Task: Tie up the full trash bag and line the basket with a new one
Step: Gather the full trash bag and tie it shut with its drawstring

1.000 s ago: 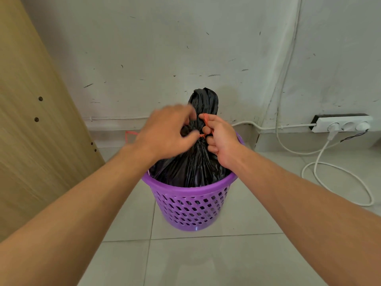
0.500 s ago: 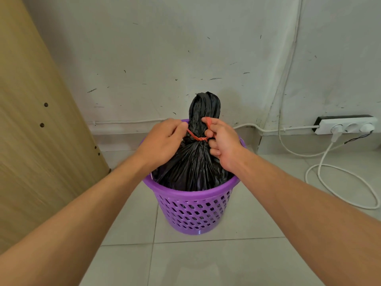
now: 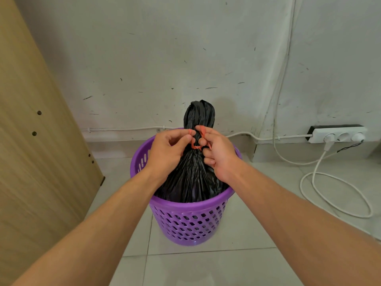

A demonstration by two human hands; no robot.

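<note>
A scuffed, off-white plaster wall (image 3: 165, 58) marked with dark flecks meets a floor of pale grey glazed tiles (image 3: 237, 269). A light wood-grain laminate panel (image 3: 35, 151) leans in at left. At right, a white three-socket power strip (image 3: 338, 135) sits against the wall, its white cable (image 3: 338, 195) looped on the tiles.
</note>
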